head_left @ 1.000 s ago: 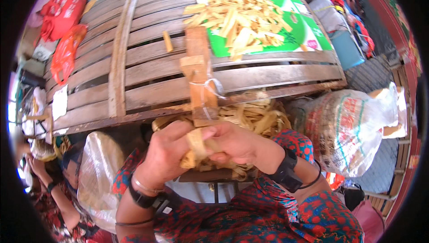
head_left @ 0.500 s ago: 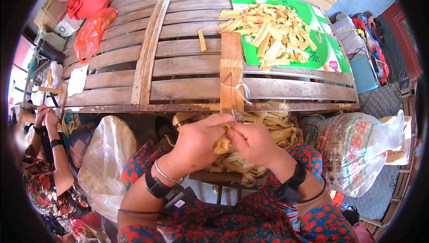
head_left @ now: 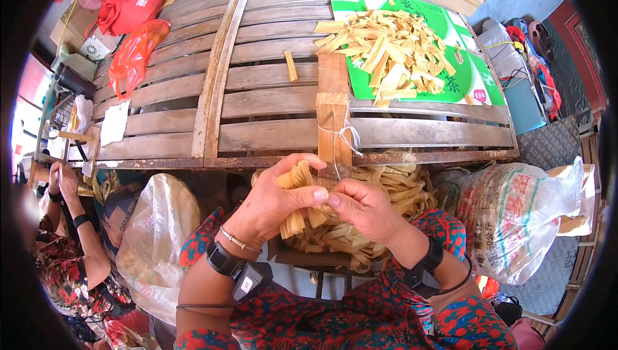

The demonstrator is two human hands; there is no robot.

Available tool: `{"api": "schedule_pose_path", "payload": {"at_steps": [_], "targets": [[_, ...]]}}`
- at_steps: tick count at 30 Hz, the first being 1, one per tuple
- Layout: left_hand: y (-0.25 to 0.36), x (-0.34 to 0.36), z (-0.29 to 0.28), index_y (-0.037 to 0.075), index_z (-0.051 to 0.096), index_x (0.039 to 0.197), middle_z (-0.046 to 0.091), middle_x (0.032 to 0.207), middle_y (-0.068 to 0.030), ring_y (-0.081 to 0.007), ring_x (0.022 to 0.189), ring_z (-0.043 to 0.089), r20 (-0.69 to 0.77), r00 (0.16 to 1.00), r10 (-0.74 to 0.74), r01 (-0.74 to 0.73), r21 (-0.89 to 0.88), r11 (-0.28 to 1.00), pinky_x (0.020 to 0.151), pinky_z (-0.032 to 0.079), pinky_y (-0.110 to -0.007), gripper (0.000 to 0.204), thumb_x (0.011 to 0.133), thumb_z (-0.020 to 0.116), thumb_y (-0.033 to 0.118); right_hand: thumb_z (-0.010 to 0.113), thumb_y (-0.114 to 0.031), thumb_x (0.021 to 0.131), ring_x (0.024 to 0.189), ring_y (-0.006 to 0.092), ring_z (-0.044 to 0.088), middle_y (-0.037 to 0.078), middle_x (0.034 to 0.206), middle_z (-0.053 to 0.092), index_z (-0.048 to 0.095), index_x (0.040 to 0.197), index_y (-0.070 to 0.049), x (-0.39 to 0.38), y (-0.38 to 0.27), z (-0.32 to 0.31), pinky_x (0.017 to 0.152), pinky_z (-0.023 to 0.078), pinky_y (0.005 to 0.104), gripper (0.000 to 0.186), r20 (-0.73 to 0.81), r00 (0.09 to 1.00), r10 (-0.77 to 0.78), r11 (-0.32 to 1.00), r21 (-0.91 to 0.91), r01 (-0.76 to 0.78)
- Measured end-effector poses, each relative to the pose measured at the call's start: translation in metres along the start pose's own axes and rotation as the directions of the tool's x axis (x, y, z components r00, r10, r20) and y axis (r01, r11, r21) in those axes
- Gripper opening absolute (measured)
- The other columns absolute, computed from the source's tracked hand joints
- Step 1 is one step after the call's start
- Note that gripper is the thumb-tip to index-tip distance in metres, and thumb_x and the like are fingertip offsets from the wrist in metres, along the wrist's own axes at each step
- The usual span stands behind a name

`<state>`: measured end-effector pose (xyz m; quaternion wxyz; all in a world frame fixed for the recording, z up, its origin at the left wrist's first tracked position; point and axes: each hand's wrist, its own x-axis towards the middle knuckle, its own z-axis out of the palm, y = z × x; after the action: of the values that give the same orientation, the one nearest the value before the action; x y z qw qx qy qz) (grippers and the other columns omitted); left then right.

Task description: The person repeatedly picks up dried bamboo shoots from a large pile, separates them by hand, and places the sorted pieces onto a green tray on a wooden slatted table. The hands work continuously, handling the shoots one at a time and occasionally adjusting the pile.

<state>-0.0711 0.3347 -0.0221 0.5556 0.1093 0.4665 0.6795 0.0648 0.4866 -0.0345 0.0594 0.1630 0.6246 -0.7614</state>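
In my left hand [head_left: 261,203] is a folded bundle of dried yellow strips [head_left: 293,222], gripped between thumb and fingers with its ends fanning out above and below. My right hand [head_left: 368,211] pinches close beside the left thumb. A thin thread [head_left: 337,172] runs from the wooden block down to those right fingertips; what else they may hold is hidden. The upright wooden block [head_left: 333,132] stands at the table's front edge, with white string [head_left: 351,132] tied round it. Below the hands lies a heap of long pale strips [head_left: 409,189].
A pile of short folded yellow pieces [head_left: 389,54] lies on green cardboard [head_left: 473,80] upon the slatted table [head_left: 270,102]. One loose piece [head_left: 291,65] lies apart. Bulging sacks [head_left: 508,221] flank me. At far left, another person's hands [head_left: 63,179] are at work.
My left hand has turned and opened its grip outward, so more of the bundle shows. The right hand has shifted slightly right and down, still pinching. The view has tilted a little.
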Motion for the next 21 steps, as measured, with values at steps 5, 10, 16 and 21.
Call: {"api": "schedule_pose_path", "payload": {"at_steps": [5,10,16,21], "targets": [[0.0,-0.003,0.011,0.004,0.057,0.113,0.063,0.088,-0.0015,-0.0078,0.076,0.059,0.016,1.0,-0.021,0.018,0.122,0.992,0.065,0.049,-0.022,0.038,0.081,0.076,0.01,0.064,-0.021,0.095,0.068,0.0023,0.045,-0.006,0.077,0.054,0.06,0.09,-0.003,-0.002,0.0,-0.004,0.059,0.039,0.0196,0.018,-0.14,0.987,-0.083,0.996,-0.029,0.079],[0.003,-0.007,0.011,0.004,0.062,0.088,0.063,0.084,0.0002,-0.0059,0.075,0.057,-0.054,0.999,-0.011,0.029,0.35,0.936,0.066,0.048,-0.022,0.013,0.081,0.073,0.003,0.068,-0.013,0.091,0.068,0.0014,0.048,-0.004,0.077,0.056,0.059,0.091,-0.003,-0.008,-0.001,-0.015,0.059,0.04,0.0189,0.013,-0.105,0.993,-0.057,0.995,0.081,0.066],[0.0,0.006,-0.004,0.003,0.063,0.092,0.064,0.084,0.0001,-0.0067,0.071,0.058,-0.221,0.942,0.254,-0.204,0.225,0.953,0.063,0.048,-0.021,0.012,0.083,0.071,0.004,0.071,-0.008,0.088,0.067,0.0024,0.05,-0.003,0.074,0.061,0.06,0.088,-0.004,0.0,-0.007,-0.023,0.059,0.043,0.0206,0.011,-0.313,0.894,-0.322,0.939,-0.229,0.258],[-0.012,0.042,-0.016,0.003,0.065,0.096,0.063,0.084,0.0022,-0.005,0.073,0.056,-0.321,0.911,0.26,-0.152,0.325,0.933,0.063,0.046,-0.021,0.013,0.084,0.071,0.005,0.074,-0.02,0.084,0.056,0.0141,0.059,0.006,0.064,0.062,0.061,0.087,-0.006,0.032,-0.005,-0.034,0.054,0.047,0.0286,0.019,-0.332,0.741,-0.584,0.569,-0.818,0.082]]}}
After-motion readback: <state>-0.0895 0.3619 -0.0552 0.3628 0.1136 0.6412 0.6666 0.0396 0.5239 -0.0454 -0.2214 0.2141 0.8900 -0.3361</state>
